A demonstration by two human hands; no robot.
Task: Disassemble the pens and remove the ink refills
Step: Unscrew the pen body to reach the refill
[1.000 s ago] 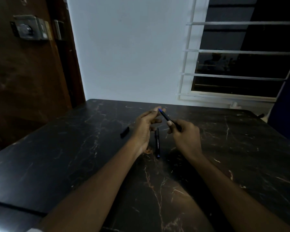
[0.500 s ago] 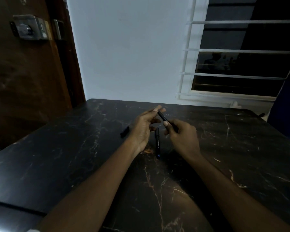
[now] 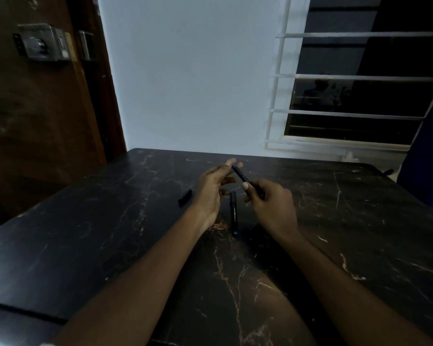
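My right hand (image 3: 270, 201) grips a dark pen (image 3: 240, 174) above the table, its blue end pointing up and left. My left hand (image 3: 211, 188) meets that blue end with its fingertips, pinching it between thumb and forefinger. A second dark pen (image 3: 233, 213) lies on the table between my two wrists, running near to far with a blue tip at its near end. A short black cap (image 3: 185, 197) lies on the table to the left of my left hand.
The black marble table (image 3: 110, 233) reaches to a white wall. A brown door with a metal lock (image 3: 41, 43) stands at the left. A barred window (image 3: 355, 96) is at the right, with a small dark object (image 3: 388, 171) near the table's far right corner.
The held pen and both hands shifted only slightly; my right hand drew a little closer to my left, then eased back. The pen and cap on the table have not moved.
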